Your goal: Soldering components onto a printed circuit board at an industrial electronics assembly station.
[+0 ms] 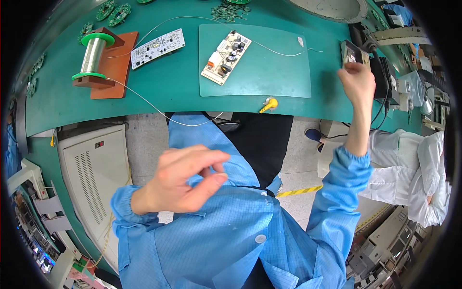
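Observation:
My left hand [185, 179] hovers over my lap, fingers bent and thumb apart from them; I see nothing in it. At the right end of the bench my right hand [357, 85] is raised, its fingers curled together beside a small dark open-topped box [355, 52]. What those fingers hold, if anything, is hidden. A populated circuit board [226, 58] with capacitors lies on a pale green mat [276, 79]. Further left is a white circuit board [158, 48], tilted, by a spool of solder wire [94, 57] on a brown stand [126, 62].
Loose solder wire [144, 102] hangs over the bench edge; another strand crosses the mat. A yellow plug-like piece [269, 104] sits at the front edge. Round green boards [119, 15] are at the back left. A black unit [385, 79] with cables stands right, near a person in white [404, 164].

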{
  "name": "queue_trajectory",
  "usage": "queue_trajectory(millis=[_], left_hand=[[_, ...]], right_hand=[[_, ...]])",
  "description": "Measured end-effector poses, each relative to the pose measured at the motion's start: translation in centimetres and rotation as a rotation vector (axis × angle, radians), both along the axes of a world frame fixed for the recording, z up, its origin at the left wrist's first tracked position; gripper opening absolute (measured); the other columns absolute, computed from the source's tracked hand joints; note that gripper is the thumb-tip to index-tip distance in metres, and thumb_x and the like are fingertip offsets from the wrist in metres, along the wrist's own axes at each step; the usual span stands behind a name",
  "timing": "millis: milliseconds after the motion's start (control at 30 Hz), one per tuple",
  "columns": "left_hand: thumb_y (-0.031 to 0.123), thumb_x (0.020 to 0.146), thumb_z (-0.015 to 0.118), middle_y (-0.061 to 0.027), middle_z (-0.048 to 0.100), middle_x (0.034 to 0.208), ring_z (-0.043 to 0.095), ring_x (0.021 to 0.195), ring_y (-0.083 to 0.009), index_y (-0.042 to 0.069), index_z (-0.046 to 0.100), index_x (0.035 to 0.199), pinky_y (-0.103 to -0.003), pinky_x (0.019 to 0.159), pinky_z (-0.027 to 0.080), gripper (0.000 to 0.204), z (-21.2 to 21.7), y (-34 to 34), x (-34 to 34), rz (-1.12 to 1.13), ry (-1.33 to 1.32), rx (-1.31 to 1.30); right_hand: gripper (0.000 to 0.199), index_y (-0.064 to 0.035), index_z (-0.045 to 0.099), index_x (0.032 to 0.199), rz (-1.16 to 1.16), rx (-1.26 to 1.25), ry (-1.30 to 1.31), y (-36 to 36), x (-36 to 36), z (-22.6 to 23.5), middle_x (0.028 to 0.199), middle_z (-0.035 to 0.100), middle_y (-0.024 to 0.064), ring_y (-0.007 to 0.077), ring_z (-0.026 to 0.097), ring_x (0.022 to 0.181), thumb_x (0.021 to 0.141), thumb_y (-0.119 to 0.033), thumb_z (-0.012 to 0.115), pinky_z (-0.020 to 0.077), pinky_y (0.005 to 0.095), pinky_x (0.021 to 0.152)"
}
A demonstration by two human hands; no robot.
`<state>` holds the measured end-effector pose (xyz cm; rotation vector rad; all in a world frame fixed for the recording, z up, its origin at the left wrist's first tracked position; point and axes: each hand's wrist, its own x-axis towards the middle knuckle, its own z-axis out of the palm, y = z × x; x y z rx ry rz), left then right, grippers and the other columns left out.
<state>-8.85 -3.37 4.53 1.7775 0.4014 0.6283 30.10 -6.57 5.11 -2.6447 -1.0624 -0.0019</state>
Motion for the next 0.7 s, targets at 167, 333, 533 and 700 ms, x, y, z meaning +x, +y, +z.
queue_trajectory(millis=[167,333,533,700], left_hand=[[-0.004,0.075,0.059,-0.0108,0.062,0.073,0.06,0.062,-0.015,-0.006,0.06,0.099,-0.024,0.056,0.049,0.024,-1.8,-1.6,3.6,-0.066,-0.11,-0.18],[0.005,0.09,0.049,-0.0173,0.051,0.123,0.054,0.109,-0.0218,-0.001,0.03,0.136,-0.033,0.092,0.044,0.051,-2.4,-3.5,7.9,-0.089,-0.217,-0.746],[0.013,0.097,0.04,-0.0089,0.058,0.106,0.056,0.095,-0.0131,-0.003,0.046,0.122,-0.027,0.082,0.048,0.031,-3.3,-6.0,9.2,0.099,-0.314,-0.92],[0.012,0.097,0.041,-0.006,0.062,0.089,0.059,0.083,-0.011,-0.003,0.055,0.106,-0.024,0.074,0.049,0.023,-7.1,-9.1,5.6,0.26,-0.068,-0.851]], right_hand=[[0.027,0.0072,0.06,0.096,-0.076,0.526,0.333,-5.0,-1.5,1.3,0.073,0.062,0.0035,0.0061,0.054,0.061,0.072,-0.004,0.063,0.0423,0.0178,0.056],[0.016,0.0024,0.06,0.087,0.274,0.582,0.587,-7.0,-11.7,3.0,0.071,0.059,0.0012,0.006,0.053,0.059,0.071,0.0,0.063,0.0431,0.0192,0.052],[0.033,-0.0032,0.061,0.091,0.671,0.393,0.448,-7.4,-18.3,-0.6,0.066,0.059,0.0062,0.0186,0.059,0.053,0.059,0.002,0.069,0.0471,0.0276,0.047],[0.05,-0.0008,0.056,0.11,0.767,0.229,0.489,-9.9,-19.7,-5.1,0.07,0.062,0.0024,0.015,0.059,0.056,0.062,0.004,0.069,0.0472,0.025,0.049]])
